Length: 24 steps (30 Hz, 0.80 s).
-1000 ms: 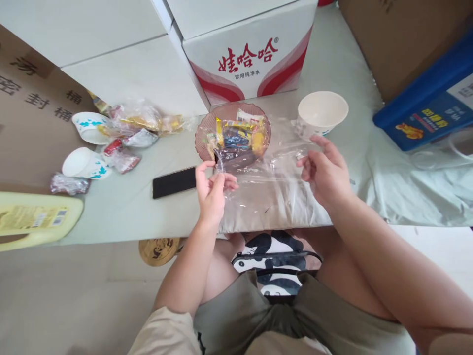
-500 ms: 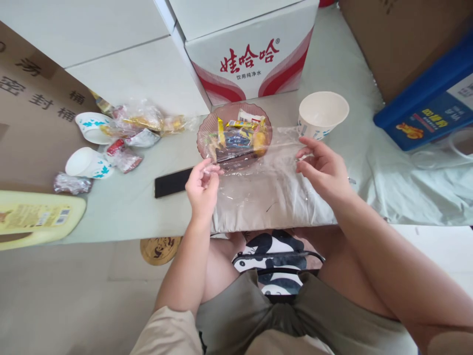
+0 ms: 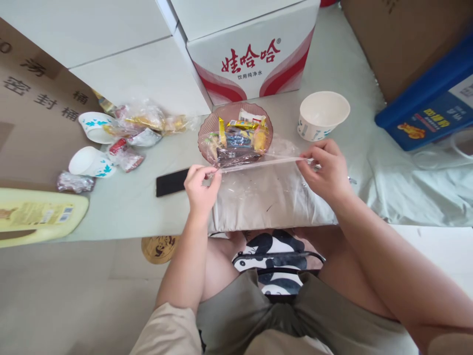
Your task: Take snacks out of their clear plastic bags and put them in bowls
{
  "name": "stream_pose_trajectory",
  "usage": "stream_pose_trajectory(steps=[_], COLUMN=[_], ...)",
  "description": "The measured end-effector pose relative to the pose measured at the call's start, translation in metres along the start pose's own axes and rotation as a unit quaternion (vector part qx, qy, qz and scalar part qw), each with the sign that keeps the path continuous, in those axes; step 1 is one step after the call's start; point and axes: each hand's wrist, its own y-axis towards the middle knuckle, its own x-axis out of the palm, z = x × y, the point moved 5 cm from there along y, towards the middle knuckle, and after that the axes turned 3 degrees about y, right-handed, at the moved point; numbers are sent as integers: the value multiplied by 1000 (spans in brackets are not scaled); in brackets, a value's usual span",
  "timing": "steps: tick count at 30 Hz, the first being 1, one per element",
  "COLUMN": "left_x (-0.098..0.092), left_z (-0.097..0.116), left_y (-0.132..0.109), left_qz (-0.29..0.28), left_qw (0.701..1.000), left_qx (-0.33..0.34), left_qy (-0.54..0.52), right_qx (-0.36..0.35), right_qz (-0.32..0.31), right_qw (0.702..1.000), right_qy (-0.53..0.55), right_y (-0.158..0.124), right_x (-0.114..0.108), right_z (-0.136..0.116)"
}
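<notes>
A clear plastic bag [image 3: 258, 164] is stretched between my two hands, its near edge pulled into a taut line. My left hand [image 3: 201, 186] pinches its left end, and my right hand [image 3: 325, 170] grips the right end. Behind the film stands a pinkish, ribbed plastic bowl [image 3: 207, 123] holding several wrapped snacks [image 3: 242, 135]; the film overlaps the bowl's front in view. A black phone [image 3: 170, 182] lies left of the bowl, its right end behind my left hand. Just beyond my right hand is a white paper bowl [image 3: 324, 116] with a blue pattern.
Two tipped paper cups [image 3: 90, 162] and several wrapped snacks [image 3: 142, 118] lie at the left. A yellow jug [image 3: 40, 217] rests at the near left edge. A white carton [image 3: 254, 64] stands behind the bowl, with a blue container [image 3: 424, 108] at the right.
Both hands have closed more firmly on the film. Its loose sheet has been drawn into a taut, narrow edge between them. The bowl and other objects stay in place.
</notes>
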Motion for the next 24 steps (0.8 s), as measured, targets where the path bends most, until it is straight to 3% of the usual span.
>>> stream_pose_trajectory(steps=[5,7,10,13,19,22,24], left_x=[-7,-6,-1,5,17,23,28], left_z=[-2,0,5,8,4,3,3], left_y=[-3,-3,-3,-4,-8,-13,-18], left_qz=[39,37,13,-16,-130,-215,-275], left_qw=[992,973,923,886,847,822,803], left_qx=[-23,-51,-145,-257,-390,-420,-434], left_qy=[-122,-222,-355,-387,-337,-319,-303], right_qx=[48,111,194,246,341,341,334], right_qz=[-39,-65,-77,-90,-136,-110,-124], right_qw=[983,947,872,824,752,752,763], right_qy=[171,295,444,502,547,554,540], right_y=[1,1,-1,-1,0,3,1], right_x=[-3,1,6,5,5,11,18], right_z=[-2,0,-2,-6,3,12,15])
